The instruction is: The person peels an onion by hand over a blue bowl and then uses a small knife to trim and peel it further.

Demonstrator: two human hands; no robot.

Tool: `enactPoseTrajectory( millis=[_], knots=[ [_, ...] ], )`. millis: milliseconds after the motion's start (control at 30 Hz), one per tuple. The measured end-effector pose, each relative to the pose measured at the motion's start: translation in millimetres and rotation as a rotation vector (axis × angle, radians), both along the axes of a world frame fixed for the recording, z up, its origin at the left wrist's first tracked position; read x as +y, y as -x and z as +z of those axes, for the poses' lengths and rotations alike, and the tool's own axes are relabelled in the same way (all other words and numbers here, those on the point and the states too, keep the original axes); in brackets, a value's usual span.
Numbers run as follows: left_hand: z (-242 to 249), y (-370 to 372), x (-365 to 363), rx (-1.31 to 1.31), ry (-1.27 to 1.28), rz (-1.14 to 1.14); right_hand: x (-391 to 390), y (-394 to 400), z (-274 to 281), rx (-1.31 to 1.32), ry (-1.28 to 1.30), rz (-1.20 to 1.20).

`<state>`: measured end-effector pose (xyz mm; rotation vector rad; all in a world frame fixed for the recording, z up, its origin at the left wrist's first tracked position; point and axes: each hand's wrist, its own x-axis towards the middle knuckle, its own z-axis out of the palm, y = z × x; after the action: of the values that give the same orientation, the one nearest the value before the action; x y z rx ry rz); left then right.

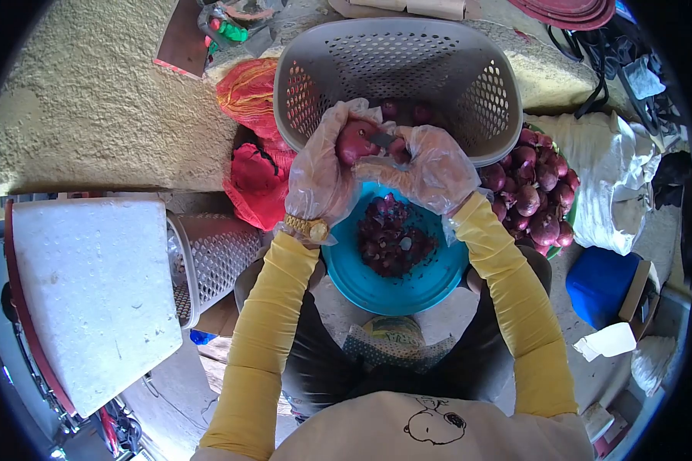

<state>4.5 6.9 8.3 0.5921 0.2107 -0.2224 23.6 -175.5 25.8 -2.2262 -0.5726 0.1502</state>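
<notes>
My left hand (323, 169), in a clear plastic glove, is closed around a red onion (355, 141). My right hand (438, 165), gloved the same way, is closed on a small knife whose dark blade (381, 140) lies against the onion's side. Its handle is hidden in my fingers. Both hands are held over the far rim of a turquoise basin (354, 288), which contains onion skins and scraps (396, 238). Just beyond my hands stands a grey perforated basket (400, 34) with a few onions (421, 113) inside.
A heap of red onions (534, 184) sits at the right, beside a white sack (600, 169). Red mesh bags (257, 177) lie to the left of the basket. Farther left are a white foam box (92, 292) and another perforated basket (219, 253). A blue container (600, 288) stands at the right.
</notes>
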Motion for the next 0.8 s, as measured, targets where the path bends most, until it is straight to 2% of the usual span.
enactPoseTrajectory(
  millis=[100,533,600,700,800],
  knots=[
    [-1.3,-1.2,-1.6,-0.06,-0.007,0.012,0.5,-0.2,-4.6,0.006,-0.039,0.012],
    [3.2,-1.2,-4.3,-0.023,0.009,0.033,3.4,0.9,-4.4,-0.01,-0.053,0.04],
    [2.0,-2.2,-3.6,-0.048,0.063,0.027,5.0,2.1,-4.2,0.151,-0.186,0.044],
    [1.5,-2.4,-5.4,-0.066,0.053,0.053,4.3,2.7,-0.5,0.217,-0.085,0.04],
    [0.5,-2.6,-4.6,-0.055,0.091,0.04,6.2,3.0,-7.9,0.243,-0.139,0.041]
  ],
)
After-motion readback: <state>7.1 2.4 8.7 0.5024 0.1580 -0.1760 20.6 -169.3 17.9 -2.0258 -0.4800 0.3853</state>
